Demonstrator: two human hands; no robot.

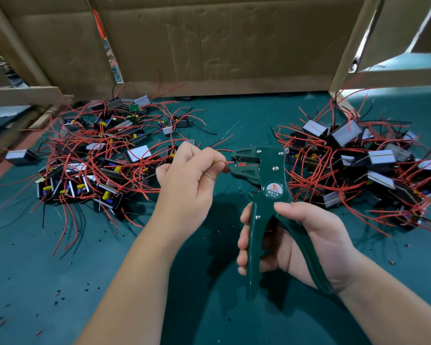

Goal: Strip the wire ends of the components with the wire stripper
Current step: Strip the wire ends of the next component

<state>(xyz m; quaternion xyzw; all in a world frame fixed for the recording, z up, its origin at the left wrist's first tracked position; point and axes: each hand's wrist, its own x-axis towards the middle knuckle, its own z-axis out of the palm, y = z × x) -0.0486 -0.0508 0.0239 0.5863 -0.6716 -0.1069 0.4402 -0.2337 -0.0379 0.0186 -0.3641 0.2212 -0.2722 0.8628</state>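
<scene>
Head view. Left hand (189, 175) is raised over the green mat (60, 282). Its thumb and forefinger pinch a red wire (226, 162) close to its end, and the other fingers are curled toward the palm. The wire's tip reaches into the mouth of the wire stripper (266, 175), on the left side of the tool's head, just beside a red insert. Cannot tell whether the jaws clamp the wire, nor which component it belongs to.

Right hand (291, 242) grips the wire stripper by its two dark green handles. The fingers wrap round the left handle. The thumb lies over the top of the right handle, which runs across the palm toward the wrist. The handles are spread apart. The tool is upright with its head away from the person, and a round label reading W01A faces the camera.

Left pile of components (105, 155) lies on the mat left of the left hand: small black and silver boxes with yellow and blue parts, tangled in red and black leads. Right pile of components (358, 165), of the same kind, lies right of the tool's head. The piles are well apart, with the hands between them.

Small red and black bits of insulation (57, 292) are scattered on the mat, mostly near left. A cardboard wall (209, 46) stands along the mat's far edge.
</scene>
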